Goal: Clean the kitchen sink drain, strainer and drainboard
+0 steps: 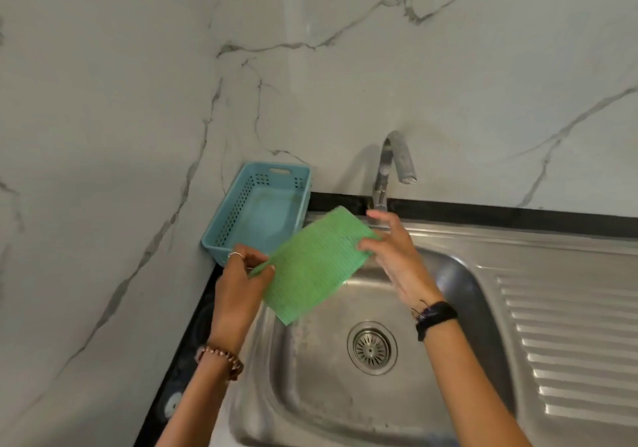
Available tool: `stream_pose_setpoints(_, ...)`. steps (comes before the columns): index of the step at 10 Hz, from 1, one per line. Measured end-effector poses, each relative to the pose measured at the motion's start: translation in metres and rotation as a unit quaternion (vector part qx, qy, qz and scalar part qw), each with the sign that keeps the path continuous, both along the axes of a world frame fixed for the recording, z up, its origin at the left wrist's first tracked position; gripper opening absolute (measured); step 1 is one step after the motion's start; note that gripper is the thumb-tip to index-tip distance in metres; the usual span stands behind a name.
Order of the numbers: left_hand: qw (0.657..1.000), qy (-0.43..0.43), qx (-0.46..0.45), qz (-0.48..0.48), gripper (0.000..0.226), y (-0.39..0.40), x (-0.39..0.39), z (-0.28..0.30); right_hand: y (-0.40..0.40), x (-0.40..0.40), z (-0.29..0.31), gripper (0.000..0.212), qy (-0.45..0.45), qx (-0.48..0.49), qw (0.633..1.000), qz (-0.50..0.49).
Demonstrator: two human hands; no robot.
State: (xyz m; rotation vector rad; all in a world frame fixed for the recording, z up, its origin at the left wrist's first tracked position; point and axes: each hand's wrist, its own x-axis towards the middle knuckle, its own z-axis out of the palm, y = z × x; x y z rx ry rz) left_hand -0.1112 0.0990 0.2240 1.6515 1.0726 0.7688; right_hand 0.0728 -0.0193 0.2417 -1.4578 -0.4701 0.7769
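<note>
Head view looks down on a steel sink (345,422) set into a dark counter (193,325), with marble-veined wall (138,66) behind and to the left. Both hands hold a green ribbed cloth (316,263) stretched flat above the back left part of the basin. Left hand (241,282) pinches the cloth's lower left edge between thumb and curled fingers; a ring sits on one finger and a beaded bracelet (221,358) circles the wrist. Right hand (393,253) grips the cloth's right edge — thumb over the front, the other fingers fairly straight behind it — and a black band (435,317) wraps that wrist. Round strainer (371,348) sits in the drain at the basin's floor, below the cloth and between the two forearms. Ridged drainboard (573,336) lies to the right of the basin. Curved metal tap (393,163) rises at the back rim, just above the right hand. Blue perforated basket (224,218) stands in the corner — left of the tap, behind the left hand.
</note>
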Motion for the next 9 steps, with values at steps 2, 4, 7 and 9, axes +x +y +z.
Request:
stream_pose_setpoints(2,0.981,0.127,0.146,-0.015,0.036,0.073,0.014,0.010,0.128,0.009,0.028,0.051,-0.346,-0.004,0.938,0.032)
stream_pose_setpoints(4,0.909,0.351,0.189,-0.120,0.047,0.141,0.043,-0.026,0.231,0.028,-0.018,0.033,-0.589,-0.158,0.773,0.173)
stream_pose_setpoints(7,0.758,0.589,0.157,-0.233,0.051,0.170,0.075,-0.071,0.279,0.036,-0.073,0.027,-0.696,-0.321,0.568,0.301)
stream_pose_setpoints(9,0.871,0.423,0.222,-0.117,0.034,0.139,0.082,-0.047,0.235,0.024,-0.043,0.026,-0.671,-0.237,0.671,0.210)
